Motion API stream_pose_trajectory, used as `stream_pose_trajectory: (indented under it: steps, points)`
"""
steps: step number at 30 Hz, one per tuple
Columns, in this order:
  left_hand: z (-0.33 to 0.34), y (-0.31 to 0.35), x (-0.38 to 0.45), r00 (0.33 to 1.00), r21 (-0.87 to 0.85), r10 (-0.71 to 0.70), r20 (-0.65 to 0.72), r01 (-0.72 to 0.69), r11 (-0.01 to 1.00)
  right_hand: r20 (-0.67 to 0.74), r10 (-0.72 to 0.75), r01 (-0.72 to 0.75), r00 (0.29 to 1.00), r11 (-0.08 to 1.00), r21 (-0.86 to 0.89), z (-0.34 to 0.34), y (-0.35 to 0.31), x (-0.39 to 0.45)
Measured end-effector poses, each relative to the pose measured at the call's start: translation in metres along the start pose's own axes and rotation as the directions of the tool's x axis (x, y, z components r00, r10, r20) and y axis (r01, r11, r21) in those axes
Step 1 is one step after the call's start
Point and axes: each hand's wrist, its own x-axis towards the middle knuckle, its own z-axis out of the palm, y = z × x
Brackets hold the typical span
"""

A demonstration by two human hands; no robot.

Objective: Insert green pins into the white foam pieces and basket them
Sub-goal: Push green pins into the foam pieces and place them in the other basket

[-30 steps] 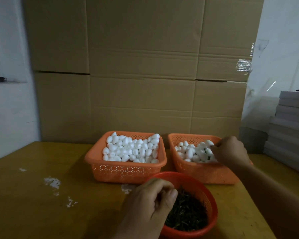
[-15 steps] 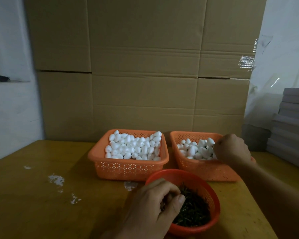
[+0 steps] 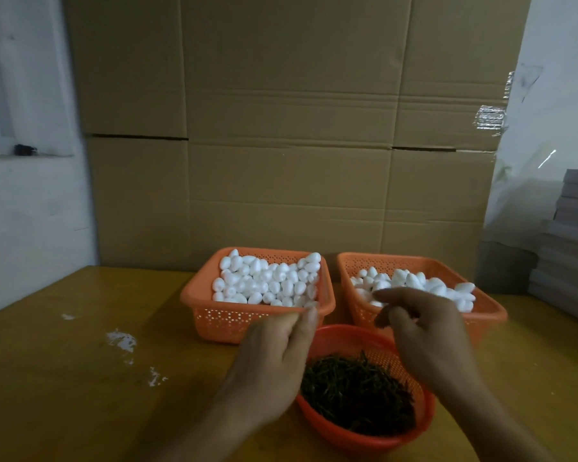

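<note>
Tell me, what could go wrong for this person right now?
The left hand and right hand are raised over the round bowl of green pins, fingers pinched. Whatever they hold is too blurred to make out, so a pin could slip unnoticed. The left basket is heaped with foam pieces up to its rim; a bump might spill some onto the table.

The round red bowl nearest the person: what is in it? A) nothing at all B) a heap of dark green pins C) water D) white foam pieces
B: the round red bowl holds a heap of dark green pins, while the white foam pieces lie in the two orange baskets behind it.
</note>
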Motion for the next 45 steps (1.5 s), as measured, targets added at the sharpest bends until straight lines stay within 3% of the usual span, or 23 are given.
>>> stream_pose_trajectory:
  steps: [4,9,12,16,19,23,28,32,38,42,45]
  points:
    - [-0.02,-0.018,0.041,0.995,0.167,-0.072,-0.071,0.083,0.982,0.134,-0.034,0.047,0.99,0.995,-0.092,0.01,-0.002,-0.019]
    - [-0.035,-0.052,0.109,0.965,0.458,-0.26,0.022,0.221,0.861,0.153,-0.062,0.103,0.986,0.954,-0.28,0.01,-0.002,-0.024]
    - [-0.035,-0.071,0.139,0.936,0.634,-0.331,0.116,0.187,0.75,0.141,-0.091,0.131,0.986,0.942,-0.308,0.008,-0.001,-0.026]
    - [-0.034,-0.09,0.157,0.793,0.743,-0.494,0.356,0.081,0.665,0.128,-0.108,0.144,0.986,0.94,-0.31,0.009,-0.001,-0.026]
    - [-0.026,-0.098,0.161,0.781,0.821,-0.514,0.355,0.002,0.571,0.102,-0.134,0.158,0.986,0.946,-0.284,0.011,-0.001,-0.029]
    - [-0.013,-0.097,0.162,0.74,0.835,-0.569,0.358,0.02,0.55,0.072,-0.173,0.187,0.982,0.945,-0.269,0.012,-0.002,-0.032]
    - [0.002,-0.085,0.158,0.778,0.87,-0.56,0.286,0.034,0.492,0.084,-0.197,0.213,0.977,0.937,-0.278,0.014,-0.001,-0.034]
    - [0.0,-0.083,0.157,0.747,0.854,-0.593,0.299,0.068,0.516,0.073,-0.212,0.224,0.975,0.935,-0.275,0.015,0.0,-0.033]
    - [-0.008,-0.093,0.161,0.726,0.89,-0.607,0.324,-0.018,0.455,0.056,-0.216,0.223,0.975,0.934,-0.278,0.016,0.001,-0.034]
    - [-0.012,-0.093,0.161,0.7,0.875,-0.616,0.362,-0.028,0.483,0.075,-0.203,0.216,0.976,0.933,-0.288,0.017,0.0,-0.035]
    - [-0.01,-0.094,0.161,0.716,0.863,-0.595,0.365,-0.021,0.505,0.091,-0.193,0.212,0.977,0.928,-0.307,0.017,0.001,-0.034]
